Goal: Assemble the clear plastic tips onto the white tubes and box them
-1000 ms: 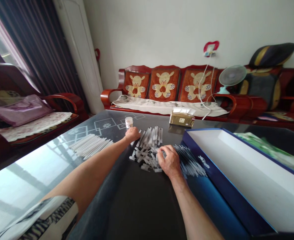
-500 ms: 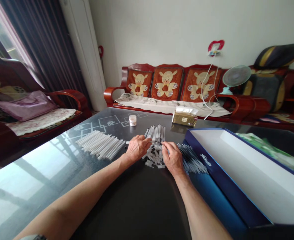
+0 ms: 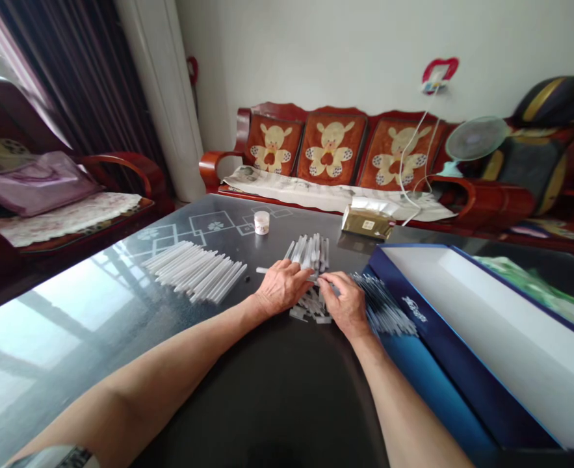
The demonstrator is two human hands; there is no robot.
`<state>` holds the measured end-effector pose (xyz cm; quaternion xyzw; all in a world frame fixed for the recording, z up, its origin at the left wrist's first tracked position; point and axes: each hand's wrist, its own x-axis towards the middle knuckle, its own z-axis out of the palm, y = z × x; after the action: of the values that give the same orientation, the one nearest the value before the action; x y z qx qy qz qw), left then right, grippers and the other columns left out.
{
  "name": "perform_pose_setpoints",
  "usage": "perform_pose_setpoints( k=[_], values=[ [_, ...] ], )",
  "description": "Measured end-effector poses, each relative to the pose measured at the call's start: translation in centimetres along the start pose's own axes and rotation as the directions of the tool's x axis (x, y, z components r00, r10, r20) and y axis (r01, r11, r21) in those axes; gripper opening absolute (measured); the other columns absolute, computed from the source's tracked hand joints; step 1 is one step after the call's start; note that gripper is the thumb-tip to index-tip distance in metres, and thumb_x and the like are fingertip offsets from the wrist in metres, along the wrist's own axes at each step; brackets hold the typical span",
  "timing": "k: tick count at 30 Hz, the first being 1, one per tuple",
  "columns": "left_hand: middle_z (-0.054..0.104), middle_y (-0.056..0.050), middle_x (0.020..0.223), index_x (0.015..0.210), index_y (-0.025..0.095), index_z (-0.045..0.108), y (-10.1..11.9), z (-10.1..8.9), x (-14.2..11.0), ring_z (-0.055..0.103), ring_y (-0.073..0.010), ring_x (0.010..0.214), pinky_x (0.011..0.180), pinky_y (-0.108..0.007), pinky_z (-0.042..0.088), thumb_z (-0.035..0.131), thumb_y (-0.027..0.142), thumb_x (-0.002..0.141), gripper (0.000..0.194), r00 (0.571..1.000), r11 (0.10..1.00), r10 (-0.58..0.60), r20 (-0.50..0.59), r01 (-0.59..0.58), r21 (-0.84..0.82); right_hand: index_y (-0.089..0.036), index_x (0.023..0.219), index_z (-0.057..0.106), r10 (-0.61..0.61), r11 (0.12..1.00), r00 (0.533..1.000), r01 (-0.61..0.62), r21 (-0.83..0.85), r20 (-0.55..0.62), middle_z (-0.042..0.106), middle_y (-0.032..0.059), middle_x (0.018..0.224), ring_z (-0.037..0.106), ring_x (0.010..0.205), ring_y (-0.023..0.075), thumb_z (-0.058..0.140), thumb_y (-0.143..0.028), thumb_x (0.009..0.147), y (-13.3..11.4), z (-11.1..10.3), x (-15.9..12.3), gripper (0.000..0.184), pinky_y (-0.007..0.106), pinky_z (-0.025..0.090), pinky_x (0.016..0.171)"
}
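My left hand (image 3: 285, 286) is closed around a slim white pen barrel (image 3: 261, 270), whose end sticks out to the left of the fist. Close against it, my right hand (image 3: 344, 300) pinches at the barrel's other end; whatever small part sits between those fingertips is hidden. Beneath both hands lies a heap of small translucent pen caps (image 3: 310, 304). Several clear tube-like pen parts (image 3: 310, 249) lie just beyond the fingers. To the left is a row of white pen barrels (image 3: 196, 272), and right of my right hand a pile of thin pen refills (image 3: 387, 305).
A large blue box (image 3: 462, 338) with a white inside stands on the right of the dark table (image 3: 121, 305). At the back are a small white jar (image 3: 262, 223) and a tissue pack (image 3: 368, 221). A small black piece (image 3: 247, 279) lies near the barrels.
My hands have come together; the right fingertips now meet the barrel's end, where a gap was before. The view has tilted slightly down.
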<state>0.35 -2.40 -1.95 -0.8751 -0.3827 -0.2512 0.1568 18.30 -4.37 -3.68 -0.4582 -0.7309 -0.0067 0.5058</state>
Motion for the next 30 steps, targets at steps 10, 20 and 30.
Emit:
perform_pose_setpoints(
  k=[10, 20, 30],
  values=[
    [0.057, -0.004, 0.081, 0.104, 0.021, 0.060, 0.43, 0.53, 0.09, 0.050, -0.0173, 0.076, 0.074, -0.031, 0.040, 0.031, 0.034, 0.098, 0.032, 0.999, 0.999, 0.034, -0.005, -0.034, -0.021, -0.019, 0.073, 0.066, 0.072, 0.995, 0.997, -0.074, 0.067, 0.038, 0.065, 0.0036, 0.072, 0.061, 0.071, 0.0163, 0.054, -0.035, 0.087, -0.12, -0.30, 0.12, 0.024, 0.028, 0.046, 0.070],
    [0.055, -0.004, 0.077, 0.101, 0.019, 0.059, 0.10, 0.55, 0.12, 0.050, -0.0166, 0.076, 0.077, -0.031, 0.040, 0.028, 0.033, 0.098, 0.034, 1.000, 0.998, 0.013, 0.007, -0.012, -0.066, -0.020, 0.082, 0.070, 0.218, 0.930, 0.974, -0.227, 0.289, 0.065, 0.069, 0.0045, 0.085, 0.064, 0.081, 0.0175, 0.060, -0.035, 0.081, -0.37, 0.06, 0.27, 0.018, 0.030, 0.050, 0.079],
    [0.056, -0.004, 0.077, 0.098, 0.019, 0.060, -0.10, 0.77, 0.04, 0.051, -0.0169, 0.075, 0.076, -0.032, 0.040, 0.028, 0.034, 0.098, 0.035, 1.000, 0.998, -0.019, 0.025, 0.020, -0.053, -0.020, 0.091, 0.067, 0.216, 0.946, 0.974, -0.227, 0.234, 0.071, 0.069, 0.0049, 0.095, 0.064, 0.092, 0.0192, 0.062, -0.029, 0.077, -0.43, -0.18, 0.36, 0.017, 0.034, 0.049, 0.088]
  ],
)
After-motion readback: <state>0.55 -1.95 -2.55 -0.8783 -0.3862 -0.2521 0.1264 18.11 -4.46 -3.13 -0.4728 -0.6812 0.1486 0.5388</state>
